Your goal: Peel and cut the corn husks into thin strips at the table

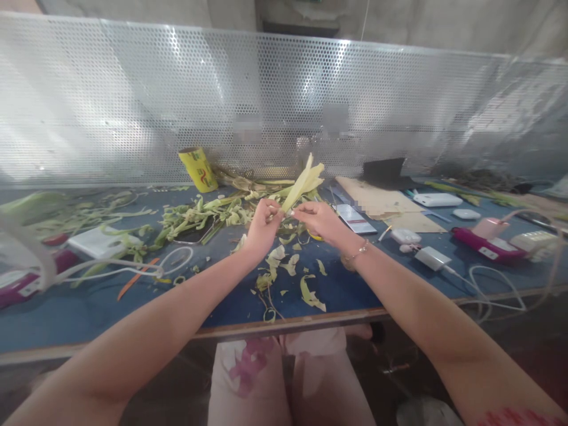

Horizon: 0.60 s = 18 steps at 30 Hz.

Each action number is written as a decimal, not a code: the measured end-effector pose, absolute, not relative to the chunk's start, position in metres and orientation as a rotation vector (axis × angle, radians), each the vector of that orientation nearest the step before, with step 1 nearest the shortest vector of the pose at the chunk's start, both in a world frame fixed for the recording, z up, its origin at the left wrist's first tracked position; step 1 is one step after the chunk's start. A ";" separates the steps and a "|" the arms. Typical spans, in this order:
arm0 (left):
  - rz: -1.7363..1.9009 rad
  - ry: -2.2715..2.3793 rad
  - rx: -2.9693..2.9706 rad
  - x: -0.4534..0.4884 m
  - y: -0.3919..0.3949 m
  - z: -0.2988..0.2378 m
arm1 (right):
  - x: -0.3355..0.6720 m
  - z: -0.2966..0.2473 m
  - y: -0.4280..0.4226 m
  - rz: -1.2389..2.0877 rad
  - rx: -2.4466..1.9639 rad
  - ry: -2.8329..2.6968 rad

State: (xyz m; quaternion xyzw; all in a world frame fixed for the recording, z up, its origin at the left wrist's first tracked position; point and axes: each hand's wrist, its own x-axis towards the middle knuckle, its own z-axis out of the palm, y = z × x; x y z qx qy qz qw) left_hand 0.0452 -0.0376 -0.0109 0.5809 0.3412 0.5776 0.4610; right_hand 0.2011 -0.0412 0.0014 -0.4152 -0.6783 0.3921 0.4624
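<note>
Over the middle of the table my left hand [265, 220] is closed around the lower end of a pale yellow-green leafy stalk [302, 184]. The stalk's broad blades point up and away, tilted to the right. From the right, my right hand [316, 220] pinches at the same lower end, where a small whitish bit shows at the fingertips. Both hands nearly touch there. Behind and to the left lies a heap of green stripped leaves and stalks [208, 213]. Below the hands, torn pale leaf scraps [310, 293] lie scattered on the blue tabletop [350, 290].
A yellow cardboard tube [198, 170] leans at the back, before a perforated metal screen [302, 89]. To the right are a phone [355, 219], cardboard [386, 198], a white charger [432, 258] with cables, and a magenta power strip [488, 245]. An orange strip [136, 280] lies left.
</note>
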 end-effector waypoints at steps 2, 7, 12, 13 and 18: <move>1.431 0.833 1.447 0.045 -0.040 -0.008 | 0.200 0.003 -0.043 1.048 -1.017 -1.597; 1.438 0.869 1.520 0.044 -0.038 -0.009 | 0.201 0.003 -0.042 0.980 -0.983 -1.629; 1.431 0.917 1.533 0.045 -0.036 -0.012 | 0.204 -0.003 -0.033 0.456 -1.036 -1.824; 1.432 0.919 1.503 0.046 -0.036 -0.013 | 0.204 -0.004 -0.032 0.346 -1.032 -1.865; 1.422 0.920 1.355 0.049 -0.037 -0.014 | 0.207 -0.003 -0.037 -0.051 -0.966 -1.946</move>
